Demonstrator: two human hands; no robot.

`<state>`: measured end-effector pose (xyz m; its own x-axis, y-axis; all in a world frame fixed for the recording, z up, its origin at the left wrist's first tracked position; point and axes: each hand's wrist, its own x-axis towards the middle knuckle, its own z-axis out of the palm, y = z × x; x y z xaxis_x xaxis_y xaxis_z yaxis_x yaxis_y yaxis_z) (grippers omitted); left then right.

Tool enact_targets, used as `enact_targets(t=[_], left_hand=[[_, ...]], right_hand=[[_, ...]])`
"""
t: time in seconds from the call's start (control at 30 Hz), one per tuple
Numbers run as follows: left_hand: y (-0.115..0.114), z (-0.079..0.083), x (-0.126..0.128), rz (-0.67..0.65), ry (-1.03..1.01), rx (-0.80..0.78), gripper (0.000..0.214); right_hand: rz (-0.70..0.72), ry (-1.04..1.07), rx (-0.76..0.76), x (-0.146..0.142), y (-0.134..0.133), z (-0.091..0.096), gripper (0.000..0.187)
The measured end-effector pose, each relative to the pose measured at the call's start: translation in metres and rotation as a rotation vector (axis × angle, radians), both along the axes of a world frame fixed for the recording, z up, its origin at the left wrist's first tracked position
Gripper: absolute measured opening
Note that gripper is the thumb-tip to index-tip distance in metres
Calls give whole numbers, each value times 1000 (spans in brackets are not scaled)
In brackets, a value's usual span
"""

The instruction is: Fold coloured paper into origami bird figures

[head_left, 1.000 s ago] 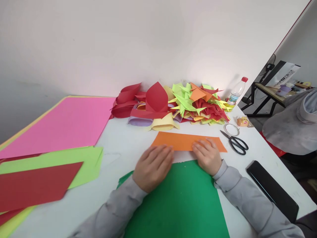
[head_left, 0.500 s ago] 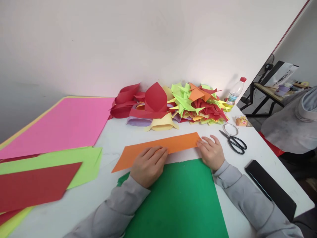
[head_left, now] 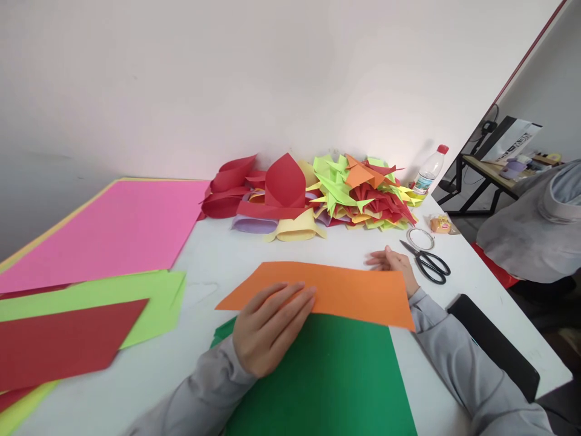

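Note:
An orange paper strip (head_left: 358, 290) lies slantwise over the far edge of a green sheet (head_left: 327, 375). My left hand (head_left: 272, 327) rests on the strip's near side, its fingers stretched out and lying flat on it. Just beyond the strip's right end is my right hand (head_left: 394, 266), fingers extended to the left, holding nothing that I can see; the strip covers part of this hand and wrist. Black-handled scissors (head_left: 429, 261) lie to the right of my right hand, beside a roll of tape (head_left: 420, 238).
Folded paper shapes (head_left: 363, 188) and red paper pieces (head_left: 285, 181) are heaped against the wall. Pink (head_left: 136, 230), light green (head_left: 158, 309) and dark red sheets (head_left: 59, 339) lie left. A bottle (head_left: 429, 172), a wrapped snack (head_left: 440, 224) and a black phone (head_left: 494, 345) stand or lie right. Another person (head_left: 531, 218) sits beyond.
The orange strip has turned, its right end swinging toward me. My right hand has let go of that end and is now behind it. My left hand's fingers have straightened on the strip.

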<state>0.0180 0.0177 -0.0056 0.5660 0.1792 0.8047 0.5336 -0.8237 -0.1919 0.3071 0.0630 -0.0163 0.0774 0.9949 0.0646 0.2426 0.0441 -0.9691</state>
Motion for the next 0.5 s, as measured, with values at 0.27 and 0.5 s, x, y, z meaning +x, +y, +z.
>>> enact_targets(t=[0.27,0.5], left_hand=[[-13,8,9,-12,-61,-10,20],[-27,8,19,-49,-203,84,18]], right_hand=[[547,462,-598,-13,-14,18,51],[664,266,-615,-32,-30,24,48]])
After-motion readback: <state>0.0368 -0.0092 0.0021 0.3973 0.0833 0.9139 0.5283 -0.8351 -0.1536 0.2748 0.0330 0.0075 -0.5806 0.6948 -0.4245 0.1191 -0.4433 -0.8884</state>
